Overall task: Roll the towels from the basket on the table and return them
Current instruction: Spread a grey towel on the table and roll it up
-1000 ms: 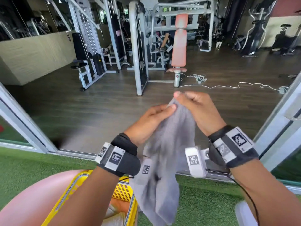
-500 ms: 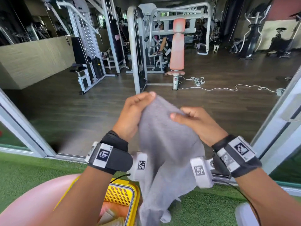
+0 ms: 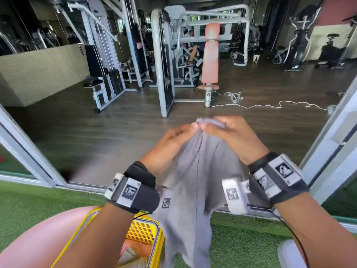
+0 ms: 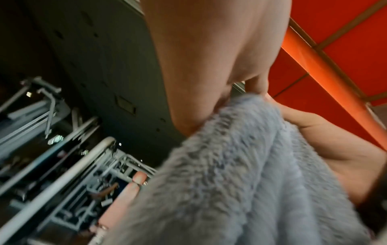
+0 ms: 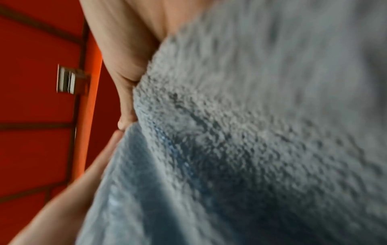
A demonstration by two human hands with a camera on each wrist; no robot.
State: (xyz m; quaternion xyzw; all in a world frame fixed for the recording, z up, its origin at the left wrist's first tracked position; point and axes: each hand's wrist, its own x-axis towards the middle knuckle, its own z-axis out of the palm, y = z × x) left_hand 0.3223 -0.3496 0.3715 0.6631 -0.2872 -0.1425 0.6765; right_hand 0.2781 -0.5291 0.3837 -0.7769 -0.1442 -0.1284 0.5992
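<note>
A grey fluffy towel hangs in the air in front of me, bunched at its top. My left hand and right hand pinch that top edge close together, fingertips almost touching. The cloth drops down past both wrists. In the left wrist view the towel fills the lower right, with my left hand against it. The right wrist view is mostly towel, with my right hand at its edge. A yellow basket stands below my left forearm with folded cloth inside.
A pink ball lies left of the basket on green turf. A white object sits at the lower right. Ahead, a sliding door frame opens onto a gym floor with weight machines and a white cable.
My hands, apart along the towel's top edge half a second ago, have come together at the top. The towel now hangs narrower and more bunched.
</note>
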